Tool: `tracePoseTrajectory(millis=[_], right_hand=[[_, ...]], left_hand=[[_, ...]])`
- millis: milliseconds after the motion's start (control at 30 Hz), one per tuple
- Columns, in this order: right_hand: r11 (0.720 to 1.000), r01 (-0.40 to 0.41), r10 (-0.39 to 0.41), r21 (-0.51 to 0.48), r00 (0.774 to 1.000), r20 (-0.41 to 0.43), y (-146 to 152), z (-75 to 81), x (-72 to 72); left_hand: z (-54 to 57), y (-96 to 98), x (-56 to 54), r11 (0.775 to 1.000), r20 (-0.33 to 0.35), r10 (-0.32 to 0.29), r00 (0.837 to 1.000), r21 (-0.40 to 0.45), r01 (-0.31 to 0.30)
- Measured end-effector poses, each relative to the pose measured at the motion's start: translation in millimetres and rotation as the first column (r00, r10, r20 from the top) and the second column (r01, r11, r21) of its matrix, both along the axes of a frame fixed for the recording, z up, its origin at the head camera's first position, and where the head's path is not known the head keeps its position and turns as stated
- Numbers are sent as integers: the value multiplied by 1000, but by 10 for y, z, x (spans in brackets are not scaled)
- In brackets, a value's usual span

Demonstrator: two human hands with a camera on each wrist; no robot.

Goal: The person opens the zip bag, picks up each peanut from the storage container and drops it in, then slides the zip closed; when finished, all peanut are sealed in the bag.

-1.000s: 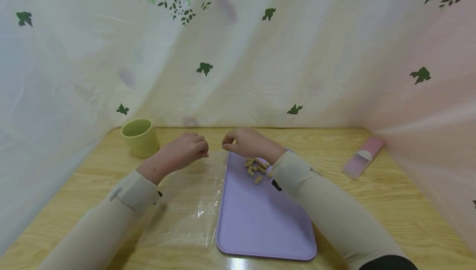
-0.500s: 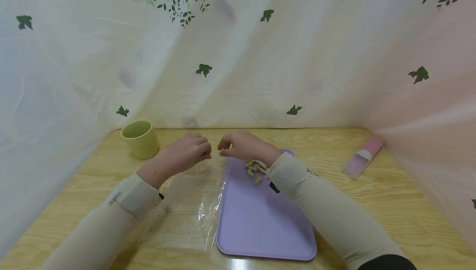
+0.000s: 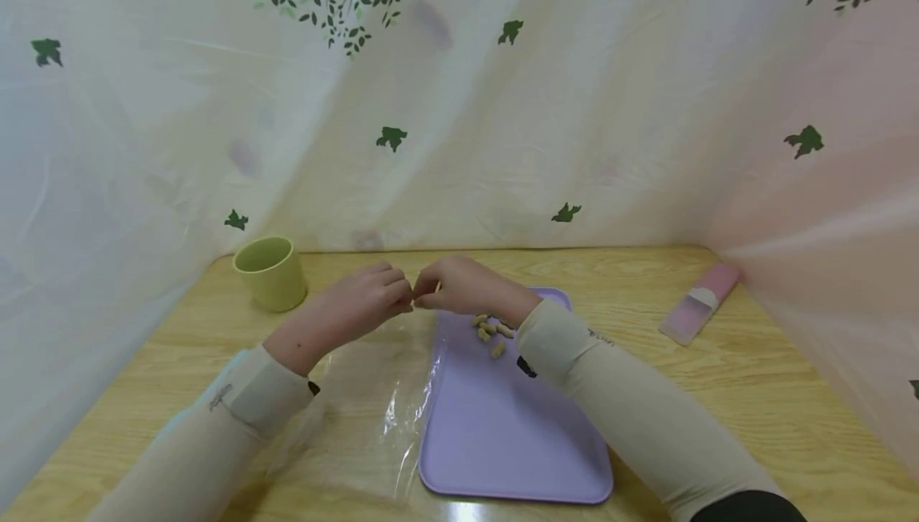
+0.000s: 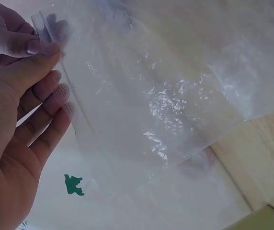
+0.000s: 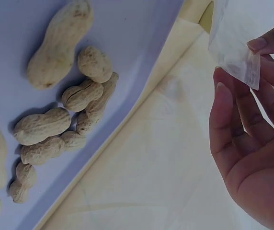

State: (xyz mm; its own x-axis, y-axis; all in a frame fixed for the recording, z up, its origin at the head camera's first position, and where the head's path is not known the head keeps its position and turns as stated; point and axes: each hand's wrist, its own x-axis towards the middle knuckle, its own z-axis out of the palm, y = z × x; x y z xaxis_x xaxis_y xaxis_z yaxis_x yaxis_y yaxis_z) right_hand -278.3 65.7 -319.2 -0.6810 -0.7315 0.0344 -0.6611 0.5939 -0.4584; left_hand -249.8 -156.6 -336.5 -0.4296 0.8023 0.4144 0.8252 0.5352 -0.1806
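A clear plastic zip bag (image 3: 366,418) hangs from my hands, its lower part over the wood table and along the tray's left side. My left hand (image 3: 359,298) pinches its ribbed zip edge (image 4: 70,91), thumb in front and fingers behind. My right hand (image 3: 463,286) meets the left at the bag's corner (image 5: 249,74), where its fingertips pinch the strip. Both thumbs are close together in the left wrist view. Several unshelled peanuts (image 5: 43,125) lie on the purple tray (image 3: 510,434), under the right wrist; the right forearm hides some of them in the head view.
A yellow-green cup (image 3: 273,278) stands at the back left of the wood table (image 3: 747,394). At the right lies a pink and white flat packet (image 3: 700,304). A leaf-printed curtain (image 3: 467,107) closes off the back and sides.
My right hand has moved left and my left hand slightly right, so their fingertips now meet at the bag's edge. The bag has shifted a little with them.
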Motion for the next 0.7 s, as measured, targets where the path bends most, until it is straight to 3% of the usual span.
tracePoseTrajectory(millis=[167,333,533,700], right_hand=[[1000,-23,23,-16,1000,-20,-1,14,15],[999,-12,13,-44,1000,11,-1,37,33],[994,42,-26,-101,988,152,29,73,49],[978,118,-58,-171,947,317,99,96,39]], left_hand=[[6,5,18,1000,-32,-28,999,13,28],[9,-9,33,996,-88,-65,994,50,70],[35,-26,35,987,-138,-101,985,110,117],[85,-44,61,982,-173,-113,978,131,136]])
